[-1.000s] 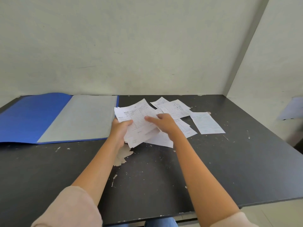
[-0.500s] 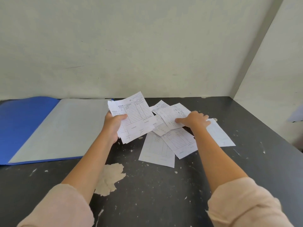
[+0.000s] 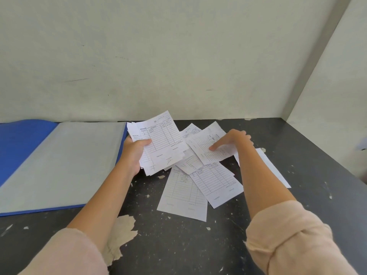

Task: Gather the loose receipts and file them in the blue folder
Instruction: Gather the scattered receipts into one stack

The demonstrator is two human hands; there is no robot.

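My left hand [image 3: 133,151] grips a small stack of white receipts [image 3: 161,139], held tilted up above the table beside the folder's right edge. My right hand [image 3: 236,140] pinches one receipt [image 3: 210,144] lifted off the loose pile, thumb on top. Several more receipts [image 3: 200,185] lie overlapping on the dark table below and between my hands; one [image 3: 272,169] is partly hidden under my right forearm. The blue folder [image 3: 17,147] lies open at the left, its grey inner page [image 3: 67,161] facing up.
The dark tabletop [image 3: 198,245] is scuffed, with a patch of peeled surface [image 3: 121,233] near my left forearm. A pale wall runs along the back and a second wall closes the right side. The table's right edge falls away at the far right.
My right hand has taken hold of a receipt from the pile and lifted it. My left hand keeps its stack, raised slightly. The camera has moved closer.
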